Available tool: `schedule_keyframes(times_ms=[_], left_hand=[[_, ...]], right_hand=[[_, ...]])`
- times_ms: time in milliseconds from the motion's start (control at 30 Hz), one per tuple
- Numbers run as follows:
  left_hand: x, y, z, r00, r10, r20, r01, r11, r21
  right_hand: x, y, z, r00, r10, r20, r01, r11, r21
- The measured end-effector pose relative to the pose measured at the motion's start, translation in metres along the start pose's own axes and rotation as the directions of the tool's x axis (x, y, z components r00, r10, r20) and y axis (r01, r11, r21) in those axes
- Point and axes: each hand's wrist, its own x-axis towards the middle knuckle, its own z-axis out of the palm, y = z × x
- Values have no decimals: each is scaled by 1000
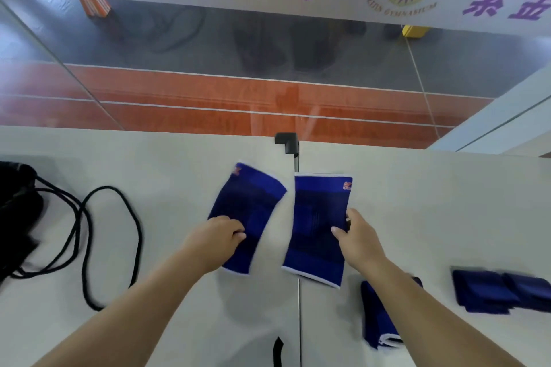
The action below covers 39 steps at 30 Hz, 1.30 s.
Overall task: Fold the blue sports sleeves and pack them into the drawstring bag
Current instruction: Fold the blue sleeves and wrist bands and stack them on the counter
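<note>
Two blue sports sleeves with white trim are held over the middle of the white table (167, 158). My left hand (219, 237) grips the left sleeve (249, 205) at its lower left edge. My right hand (354, 235) pinches the right sleeve (317, 217) at its right edge, thumb on top. Both sleeves look flat and unfolded. The black drawstring bag (18, 211) lies at the far left edge, and its long black cord (119, 217) loops out across the table.
Another blue sleeve (375, 316) lies under my right forearm, and a blurred pair of blue sleeves (501, 292) lies at the right. A black clamp (287, 141) sits at the table's far edge, above a seam. Beyond is a glass panel.
</note>
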Motion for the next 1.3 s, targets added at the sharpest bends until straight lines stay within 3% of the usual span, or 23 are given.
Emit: schedule_keyframes(times_ms=[100,200,300,400,567,700,800,867,967,1067,1133,1300], left_hand=[[-9,-5,15,997,-38,-71,30,992,-120],[-15,-8,19,962,-214,-172,187,969,-162],[-22,-7,18,920,-354,-169,309,920,-241],[-27,-10,21,902,-405,-151,298,835,-462],[-43,-21,30,903,-426,-57,287,696,-659],[-58,-27,24,880,-438,-182,194,682,-705],[-65,-26,8,875,-387,-290,78,705,-705],[-70,-18,-2,899,-293,-325,22,772,-636],[-72,7,-5,958,-59,-281,-108,833,-543],[-69,34,2,979,167,-119,-204,842,-500],[-65,42,8,986,154,-58,-164,874,-458],[-47,30,28,984,-153,-92,110,924,-368]], right_hand=[[-8,6,0,999,1,41,-1,1000,-8],[-17,10,0,996,-17,85,18,1000,-6],[-28,12,3,990,-31,138,33,999,-14],[-40,10,9,983,-44,181,51,998,-33],[-57,-1,27,972,-107,208,115,993,-25],[-64,-8,37,968,-136,209,145,989,-26],[-67,-9,39,972,-121,202,128,991,-22],[-67,-9,38,978,-112,178,118,993,-22],[-67,-9,34,985,-118,126,122,992,-19],[-67,-6,27,987,-113,112,111,994,17],[-67,-2,23,986,-134,97,132,991,23],[-69,5,15,984,-139,114,140,990,3]])
